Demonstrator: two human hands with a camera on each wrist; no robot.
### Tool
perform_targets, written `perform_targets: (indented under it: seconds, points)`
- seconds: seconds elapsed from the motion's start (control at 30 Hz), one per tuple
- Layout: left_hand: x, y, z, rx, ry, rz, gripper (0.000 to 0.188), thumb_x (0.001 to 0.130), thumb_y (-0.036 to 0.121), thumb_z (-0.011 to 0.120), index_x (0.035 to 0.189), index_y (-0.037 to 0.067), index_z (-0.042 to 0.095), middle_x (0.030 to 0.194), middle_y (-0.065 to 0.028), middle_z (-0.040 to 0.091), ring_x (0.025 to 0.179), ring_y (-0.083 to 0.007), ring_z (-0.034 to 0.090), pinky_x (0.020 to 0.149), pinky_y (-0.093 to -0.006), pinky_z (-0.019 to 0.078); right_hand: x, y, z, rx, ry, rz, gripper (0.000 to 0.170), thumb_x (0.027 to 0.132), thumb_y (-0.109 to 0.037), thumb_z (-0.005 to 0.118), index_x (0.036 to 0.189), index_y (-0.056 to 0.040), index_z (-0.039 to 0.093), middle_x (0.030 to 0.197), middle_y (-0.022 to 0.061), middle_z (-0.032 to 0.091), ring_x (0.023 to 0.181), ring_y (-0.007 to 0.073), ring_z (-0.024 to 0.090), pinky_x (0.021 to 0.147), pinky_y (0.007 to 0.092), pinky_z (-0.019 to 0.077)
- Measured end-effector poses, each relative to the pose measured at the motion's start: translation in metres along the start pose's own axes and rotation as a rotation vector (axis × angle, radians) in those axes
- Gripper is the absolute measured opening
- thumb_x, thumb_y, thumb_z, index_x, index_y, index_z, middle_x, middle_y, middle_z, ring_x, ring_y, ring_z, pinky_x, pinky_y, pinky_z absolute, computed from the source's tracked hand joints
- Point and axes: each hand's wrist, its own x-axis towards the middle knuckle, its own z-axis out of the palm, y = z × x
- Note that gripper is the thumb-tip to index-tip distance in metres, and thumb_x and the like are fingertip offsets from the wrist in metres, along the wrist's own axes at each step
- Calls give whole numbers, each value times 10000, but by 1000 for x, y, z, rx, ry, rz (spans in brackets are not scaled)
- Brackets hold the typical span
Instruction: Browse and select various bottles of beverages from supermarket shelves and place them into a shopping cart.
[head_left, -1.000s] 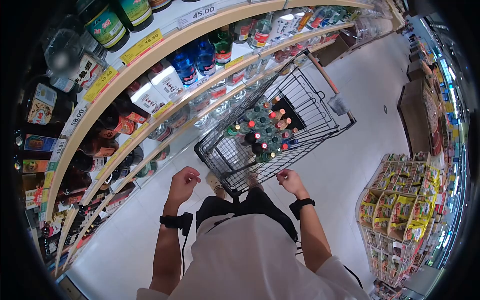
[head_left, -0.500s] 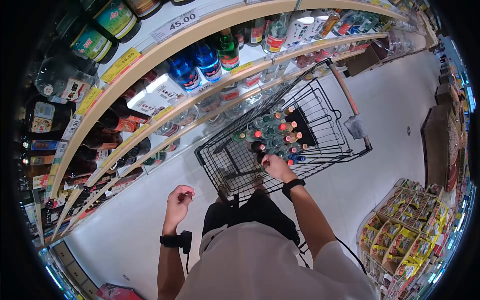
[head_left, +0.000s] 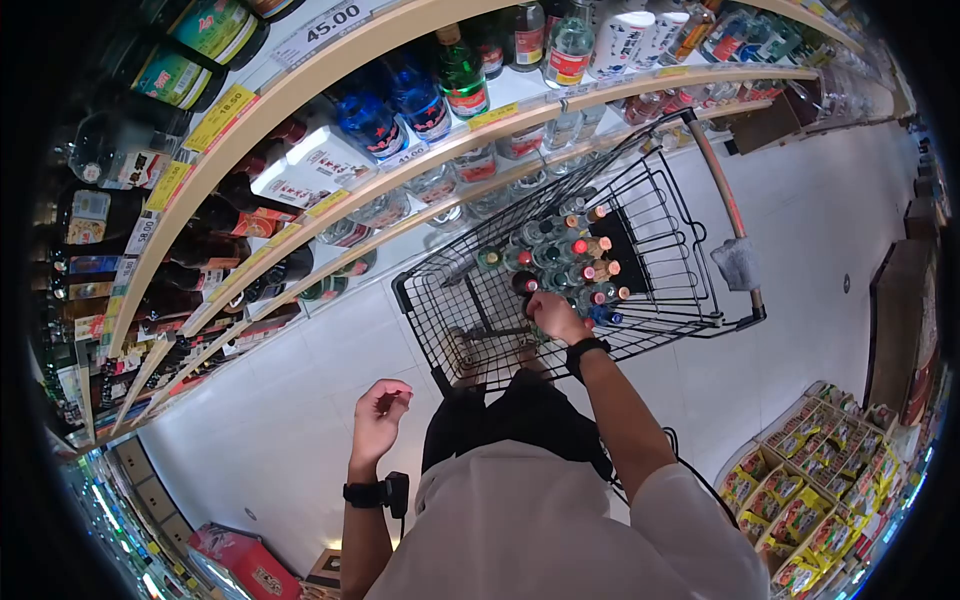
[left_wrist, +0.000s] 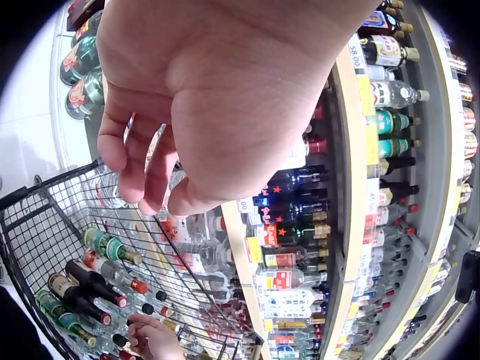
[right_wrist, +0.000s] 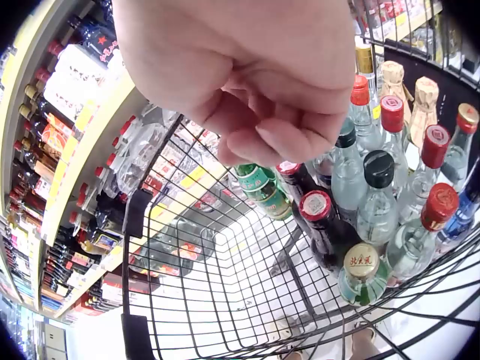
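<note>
In the head view, my right hand (head_left: 558,316) hovers over the near side of a wire shopping cart (head_left: 420,345), fingers loosely curled. The right wrist view shows nothing in its fingers, which overlap a green-labelled bottle (right_wrist: 262,191). Close to this hand stand a dark bottle with a red cap (right_wrist: 315,206) and a green bottle with a pale gold cap (right_wrist: 362,261). Several clear bottles (right_wrist: 379,195) with red or black caps are packed beside them. My left hand (head_left: 378,418) hangs in the air left of the cart, fingers relaxed and holding nothing.
A long bottle shelf (head_left: 345,200) with price tags curves along the left and far side, close to the cart. At lower right stands a display rack (head_left: 800,490) of yellow packets. A red box (head_left: 240,560) lies on the floor at lower left.
My right hand has moved from beside my body forward over the cart's bottles. The left hand stays empty. The cart and shelves appear shifted in view as the head turned.
</note>
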Motion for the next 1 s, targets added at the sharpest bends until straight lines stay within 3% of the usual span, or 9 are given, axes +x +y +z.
perform_targets:
  seconds: [0.2, 0.43, 0.57, 0.6, 0.7, 0.8, 0.9, 1.0]
  points:
    - [1, 1, -7, -36, 5, 22, 70, 941, 15, 597, 998, 24, 637, 880, -33, 670, 773, -90, 603, 728, -250, 499, -3, -21, -6, -69, 79, 19, 239, 881, -255, 609, 946, -36, 679, 943, 203, 696, 932, 409, 656, 818, 459, 524]
    - [-2, 4, -39, -17, 152, -2, 64, 951, 28, 595, 1004, 26, 631, 881, -35, 671, 766, -94, 591, 722, -252, 495, 28, -25, 3, -66, 46, -79, 195, 816, -232, 654, 863, -47, 693, 879, 171, 711, 879, 357, 684, 793, 424, 544]
    - [-11, 0, -49, -9, 186, -4, 58, 957, 39, 596, 1001, 29, 632, 880, -30, 668, 757, -93, 582, 717, -252, 491, 52, -32, 14, -89, 68, -41, 400, 784, -224, 705, 1140, -65, 618, 1061, 183, 691, 1002, 377, 656, 877, 448, 525]
    - [-14, -1, -51, -12, 191, -6, 55, 957, 47, 597, 998, 35, 632, 877, -29, 668, 756, -94, 584, 710, -253, 487, 50, -45, 12, -131, 81, 34, 519, 779, -226, 720, 1230, -52, 531, 1156, 200, 662, 1074, 399, 629, 917, 465, 511]
    - [-22, -7, -51, -23, 208, -21, 52, 956, 68, 604, 994, 49, 633, 872, -25, 668, 754, -95, 590, 694, -254, 476, 70, -39, 30, -143, 197, -46, 519, 786, -193, 697, 1250, -42, 522, 1157, 223, 657, 1105, 406, 619, 937, 474, 505]
    - [-30, -14, -53, -20, 234, -55, 53, 955, 65, 606, 996, 45, 634, 875, -25, 666, 767, -96, 594, 704, -255, 483, 88, -44, 40, -101, 135, 54, 578, 780, -150, 671, 1316, -36, 487, 1158, 259, 646, 1125, 407, 611, 957, 485, 495]
    - [-42, -17, -53, -16, 245, -104, 58, 958, 38, 594, 999, 28, 634, 878, -31, 661, 790, -100, 600, 736, -262, 505, 91, -56, 40, -95, 62, 140, 653, 779, -196, 724, 1356, -31, 469, 1140, 274, 651, 1113, 421, 612, 973, 461, 492]
    - [-50, -33, -54, -35, 263, -130, 65, 950, 34, 603, 1004, 24, 638, 880, -41, 669, 786, -106, 608, 740, -265, 510, 101, -49, 60, -164, 149, 37, 662, 779, -161, 700, 1374, -32, 441, 1137, 284, 645, 1109, 437, 607, 969, 474, 489]
